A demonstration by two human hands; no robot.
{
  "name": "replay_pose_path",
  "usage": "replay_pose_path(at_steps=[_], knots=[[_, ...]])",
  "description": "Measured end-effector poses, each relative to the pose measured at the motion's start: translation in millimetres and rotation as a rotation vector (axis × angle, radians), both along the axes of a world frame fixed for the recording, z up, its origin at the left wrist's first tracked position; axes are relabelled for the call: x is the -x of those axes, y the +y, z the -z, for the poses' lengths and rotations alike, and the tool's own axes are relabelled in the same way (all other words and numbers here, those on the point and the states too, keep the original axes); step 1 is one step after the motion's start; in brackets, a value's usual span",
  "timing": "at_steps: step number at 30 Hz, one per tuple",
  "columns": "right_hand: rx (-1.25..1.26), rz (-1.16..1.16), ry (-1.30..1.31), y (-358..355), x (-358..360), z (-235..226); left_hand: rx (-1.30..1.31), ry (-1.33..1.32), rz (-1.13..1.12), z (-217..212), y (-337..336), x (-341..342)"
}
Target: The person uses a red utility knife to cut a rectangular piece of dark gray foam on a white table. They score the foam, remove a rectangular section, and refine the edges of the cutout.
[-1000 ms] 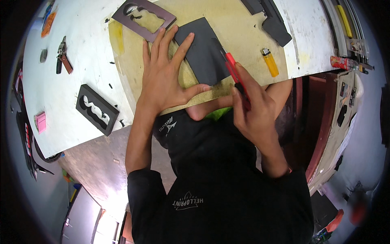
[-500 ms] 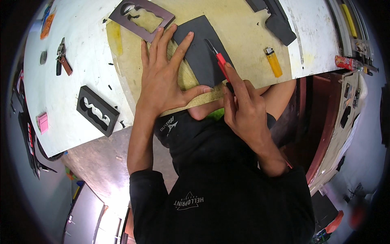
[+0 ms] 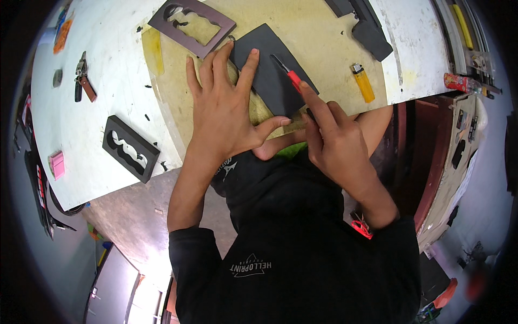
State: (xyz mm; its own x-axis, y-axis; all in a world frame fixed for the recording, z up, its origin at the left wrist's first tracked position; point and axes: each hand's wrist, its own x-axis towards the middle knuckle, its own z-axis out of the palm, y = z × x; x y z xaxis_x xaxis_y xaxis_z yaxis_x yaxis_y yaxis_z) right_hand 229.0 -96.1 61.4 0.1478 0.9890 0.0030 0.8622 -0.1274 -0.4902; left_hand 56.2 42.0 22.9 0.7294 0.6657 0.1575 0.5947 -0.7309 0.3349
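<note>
White tabletop (image 3: 97,102) with a tan cutting board (image 3: 324,48). Left hand (image 3: 226,113), fingers splayed open, pins a dark foam sheet (image 3: 270,75) flat on the board. Right hand (image 3: 334,140) fingers closed around a red-handled knife (image 3: 288,75). Sheet looks light, soft, bendy; best held flat near the cut.

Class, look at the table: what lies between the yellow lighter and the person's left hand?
In the head view, the dark sheet and the red-handled knife on it lie between the yellow lighter and the left hand.
</note>
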Motion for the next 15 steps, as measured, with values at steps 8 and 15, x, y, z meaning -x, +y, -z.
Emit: replay_pose_path(at_steps=[8,15], knots=[[0.044,-0.057,-0.009,4.3,-4.5,-5.8,0.088,-0.04,0.136,9.4,14.6,-4.3],[0.062,-0.08,-0.004,6.3,-6.2,-10.3,0.121,-0.101,0.131,14.7,14.6,-4.5]])
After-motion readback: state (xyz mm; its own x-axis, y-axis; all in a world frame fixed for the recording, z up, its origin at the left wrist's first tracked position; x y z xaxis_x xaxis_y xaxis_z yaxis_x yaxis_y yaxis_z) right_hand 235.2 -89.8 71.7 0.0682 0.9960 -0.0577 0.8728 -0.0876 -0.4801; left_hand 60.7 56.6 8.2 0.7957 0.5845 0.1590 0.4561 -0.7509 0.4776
